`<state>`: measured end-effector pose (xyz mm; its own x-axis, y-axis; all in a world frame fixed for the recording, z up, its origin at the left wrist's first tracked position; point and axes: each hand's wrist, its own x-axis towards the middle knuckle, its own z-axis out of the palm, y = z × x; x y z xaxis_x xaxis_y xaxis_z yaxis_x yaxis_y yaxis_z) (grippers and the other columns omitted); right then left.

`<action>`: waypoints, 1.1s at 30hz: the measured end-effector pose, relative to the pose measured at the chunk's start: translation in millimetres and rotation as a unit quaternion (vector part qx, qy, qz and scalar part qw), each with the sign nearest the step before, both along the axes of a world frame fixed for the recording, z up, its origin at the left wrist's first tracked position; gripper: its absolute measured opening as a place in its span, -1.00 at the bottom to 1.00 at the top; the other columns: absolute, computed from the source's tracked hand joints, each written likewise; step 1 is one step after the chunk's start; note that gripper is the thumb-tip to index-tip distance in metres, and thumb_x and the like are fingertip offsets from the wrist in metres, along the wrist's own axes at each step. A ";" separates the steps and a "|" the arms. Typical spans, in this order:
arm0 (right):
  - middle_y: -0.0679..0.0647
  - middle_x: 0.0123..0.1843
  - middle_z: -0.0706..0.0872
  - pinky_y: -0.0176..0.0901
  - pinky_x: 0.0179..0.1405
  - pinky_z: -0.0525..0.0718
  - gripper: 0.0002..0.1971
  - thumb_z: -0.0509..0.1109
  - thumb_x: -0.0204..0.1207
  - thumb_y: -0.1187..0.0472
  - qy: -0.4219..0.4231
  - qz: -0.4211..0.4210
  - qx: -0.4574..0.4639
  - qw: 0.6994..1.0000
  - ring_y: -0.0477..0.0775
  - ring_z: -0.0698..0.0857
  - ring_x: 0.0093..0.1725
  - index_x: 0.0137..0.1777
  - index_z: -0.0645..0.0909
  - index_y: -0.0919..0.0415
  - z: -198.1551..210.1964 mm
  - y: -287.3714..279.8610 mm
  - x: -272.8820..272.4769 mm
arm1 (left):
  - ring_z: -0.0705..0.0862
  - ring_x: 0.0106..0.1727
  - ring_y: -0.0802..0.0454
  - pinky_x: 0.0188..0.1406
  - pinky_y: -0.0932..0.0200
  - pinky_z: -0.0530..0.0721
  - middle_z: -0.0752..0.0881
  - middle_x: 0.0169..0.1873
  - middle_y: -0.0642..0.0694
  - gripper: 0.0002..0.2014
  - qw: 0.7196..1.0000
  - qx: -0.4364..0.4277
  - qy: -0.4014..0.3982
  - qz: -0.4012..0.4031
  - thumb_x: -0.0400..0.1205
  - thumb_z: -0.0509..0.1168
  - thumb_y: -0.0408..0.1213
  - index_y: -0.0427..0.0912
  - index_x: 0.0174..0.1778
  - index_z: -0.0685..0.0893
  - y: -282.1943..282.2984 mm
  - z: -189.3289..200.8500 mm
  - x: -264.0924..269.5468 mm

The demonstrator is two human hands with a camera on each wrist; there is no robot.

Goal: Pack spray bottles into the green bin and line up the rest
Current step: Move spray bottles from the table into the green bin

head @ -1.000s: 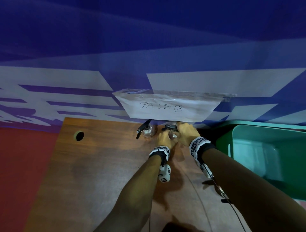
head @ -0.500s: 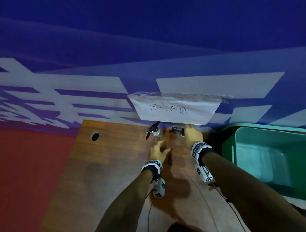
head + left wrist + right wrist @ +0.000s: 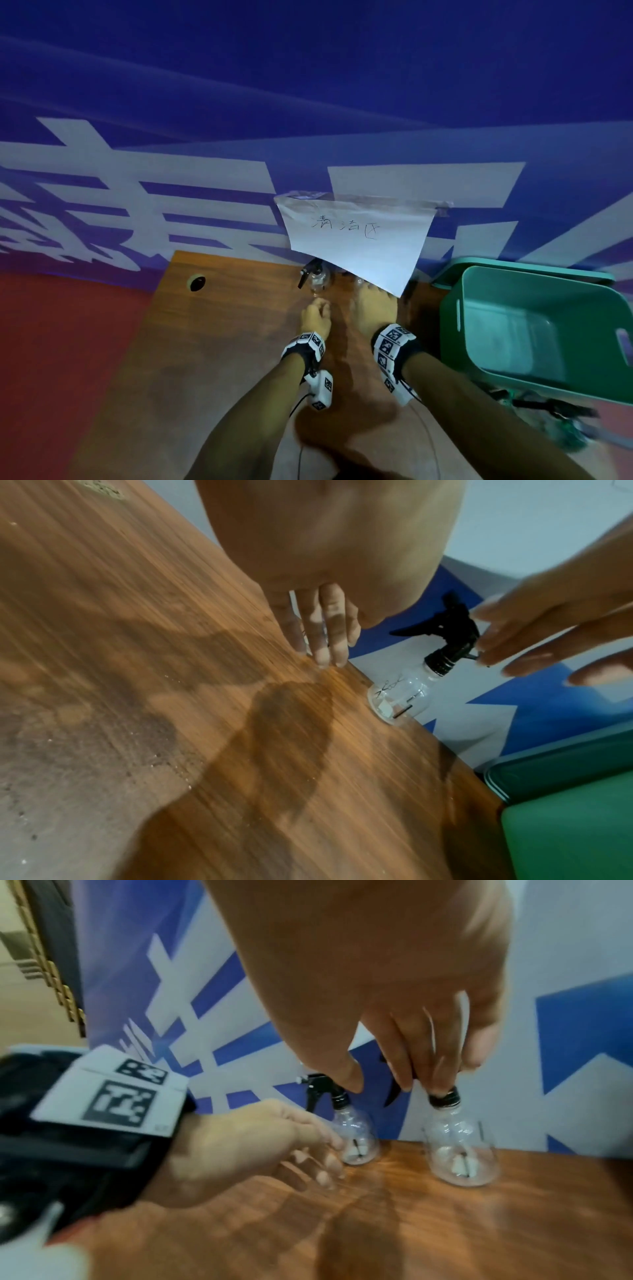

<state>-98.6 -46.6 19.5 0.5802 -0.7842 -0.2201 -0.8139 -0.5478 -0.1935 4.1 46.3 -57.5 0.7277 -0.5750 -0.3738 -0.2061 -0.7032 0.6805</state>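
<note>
L hand point(image 3: 317, 317) nearest cam: fingers loosely curled, holding nothing, hovering just above the wood table point(image 3: 205, 342), just short of the left spray bottle point(image 3: 356, 1137). R hand point(image 3: 394, 1001) comes down from above w/ fingertips on the black cap of the right spray bottle point(image 3: 460, 1153); looks like a light pinch at the neck, can't tell if it's a firm grip.

Handling, my read: small clear plastic, empty apart from the dip tube, so v. light and tippy. Smooth rounded body = slippery; the neck under the black trigger head is the best hold, and the trigger hooks over a finger. Thin plastic, body may dent if squeezed, not fragile otherwise.

Look: bulb-shaped transparent bodies, black screw collar + trigger, faint printed marks. Both upright, side by side but apart, at the table's far edge against the blue/white wall, under the paper sign point(image 3: 356, 236).

Green bin point(image 3: 534, 284) on the R, off the table end.
</note>
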 end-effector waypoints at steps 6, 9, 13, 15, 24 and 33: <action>0.14 0.12 0.74 0.04 -0.02 0.68 -0.76 0.24 0.67 0.05 -0.038 0.045 0.067 0.996 0.25 0.74 0.13 0.20 0.53 0.18 13.6 19.9 12.1 | 0.75 -0.01 -0.15 0.01 0.03 0.73 0.82 -0.05 -0.14 -0.80 1.000 -0.001 -0.009 -0.007 0.71 0.21 -0.37 -0.13 0.10 0.73 8.8 -0.2 0.4; 0.11 0.21 0.66 0.11 0.14 0.66 -0.72 0.30 0.60 0.16 -0.067 0.096 0.070 0.991 0.22 0.64 0.25 0.29 0.50 0.16 15.4 16.1 26.1 | 0.75 0.02 -0.21 0.03 -0.03 0.72 0.83 -0.05 -0.17 -0.78 1.000 0.014 -0.013 -0.017 0.68 0.23 -0.39 -0.15 0.15 0.72 10.6 -3.3 8.5; 0.10 0.38 0.58 0.14 0.37 0.53 -0.49 0.34 0.51 0.22 -0.085 0.163 0.038 0.982 0.21 0.52 0.37 0.48 0.44 0.15 13.1 1.0 49.9 | 0.73 0.13 -0.21 0.17 -0.06 0.70 0.79 0.06 -0.18 -0.72 1.000 0.015 -0.006 -0.006 0.68 0.27 -0.34 -0.21 0.31 0.68 6.3 -3.5 19.9; 0.11 0.43 0.55 0.12 0.36 0.53 -0.44 0.35 0.52 0.22 -0.093 0.194 0.022 0.976 0.22 0.51 0.39 0.55 0.40 0.17 12.1 -10.6 65.5 | 0.75 0.05 -0.19 0.10 -0.02 0.69 0.80 0.01 -0.18 -0.74 1.000 -0.017 0.000 0.017 0.68 0.29 -0.34 -0.22 0.28 0.69 2.5 5.3 25.5; 0.16 0.39 0.60 0.10 0.33 0.50 -0.50 0.37 0.58 0.14 0.049 0.324 -0.002 0.945 0.25 0.55 0.38 0.51 0.42 0.16 -4.0 -46.6 126.4 | 0.72 0.21 -0.28 0.10 0.01 0.67 0.77 0.16 -0.19 -0.48 0.997 0.006 0.081 0.007 0.56 0.41 -0.10 -0.02 0.46 0.51 -17.0 12.6 46.9; 0.24 0.07 0.74 0.05 -0.09 0.71 -0.78 0.45 0.58 0.22 0.112 0.259 0.153 0.947 0.29 0.75 -0.02 0.18 0.63 0.25 -14.2 -55.0 140.3 | 0.56 0.42 -0.33 0.39 -0.02 0.51 0.59 0.39 -0.40 -0.54 0.997 0.046 0.057 -0.017 0.65 0.38 -0.37 -0.41 0.47 0.52 -44.5 7.4 64.4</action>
<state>41.7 -101.6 5.3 0.7819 -0.2870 -0.5534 -0.4905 -0.8311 -0.2622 68.5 1.8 -50.1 0.6590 -0.5578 -0.5046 -0.1558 -0.7576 0.6339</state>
